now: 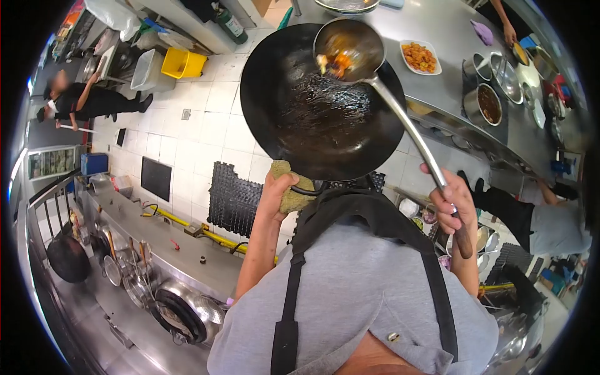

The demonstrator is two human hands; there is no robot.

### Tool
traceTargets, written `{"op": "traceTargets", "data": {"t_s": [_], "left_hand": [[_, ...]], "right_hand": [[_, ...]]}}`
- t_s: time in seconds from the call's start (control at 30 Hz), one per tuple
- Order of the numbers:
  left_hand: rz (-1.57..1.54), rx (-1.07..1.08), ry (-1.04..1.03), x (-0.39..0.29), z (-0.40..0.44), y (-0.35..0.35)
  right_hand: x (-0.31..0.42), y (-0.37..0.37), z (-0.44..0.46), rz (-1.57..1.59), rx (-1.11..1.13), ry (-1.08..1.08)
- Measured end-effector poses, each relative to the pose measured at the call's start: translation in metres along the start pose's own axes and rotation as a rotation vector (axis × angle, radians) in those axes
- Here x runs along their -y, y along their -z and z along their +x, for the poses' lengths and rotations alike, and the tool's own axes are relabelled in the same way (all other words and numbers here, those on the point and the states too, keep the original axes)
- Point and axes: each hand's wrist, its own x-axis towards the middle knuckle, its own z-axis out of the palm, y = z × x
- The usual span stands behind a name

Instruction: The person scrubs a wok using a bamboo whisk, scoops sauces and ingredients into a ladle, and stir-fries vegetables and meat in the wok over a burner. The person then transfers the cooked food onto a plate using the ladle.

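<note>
A black wok (281,131), its inside glossy with sauce, is held out in front of me. My left hand (278,194) is closed around the wok's handle through a folded greenish cloth (294,199). In my right hand (451,199) is the long metal handle of a ladle (409,128). The ladle's bowl hangs over the far part of the wok, with some sauce and orange and pale food pieces in it. Beyond the wok, on the steel counter, a white square plate (439,65) bears a heap of orange-brown food (417,57).
Metal pots (484,105) stand on the steel counter (431,22) at right, near another person's hand (510,34). Two people (81,97) are at left; another (550,219) is at right. A yellow bin (183,63) stands on the tiled floor. Strainers (112,270) lie at lower left.
</note>
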Motion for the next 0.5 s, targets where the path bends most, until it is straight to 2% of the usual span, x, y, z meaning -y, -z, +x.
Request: {"op": "traceTargets", "data": {"t_s": [0.07,0.2,0.3,0.4,0.5], "left_hand": [[-0.011,-0.032,0.043,0.002,0.001,-0.001],[-0.076,0.068,0.079,0.009,0.012,0.007],[-0.017,0.023,0.07,0.006,0.011,-0.002],[0.093,0.012,0.038,0.007,0.013,-0.014],[0.119,0.009,0.043,0.01,0.014,-0.021]], "right_hand": [[0.013,0.005,-0.012,-0.05,-0.053,0.11],[0.041,0.008,-0.021,-0.211,-0.283,0.227],[0.039,0.032,0.005,-0.549,-0.524,0.307],[0.031,0.072,0.043,-0.688,-0.623,0.347],[0.023,0.105,0.072,-0.698,-0.675,0.345]]}}
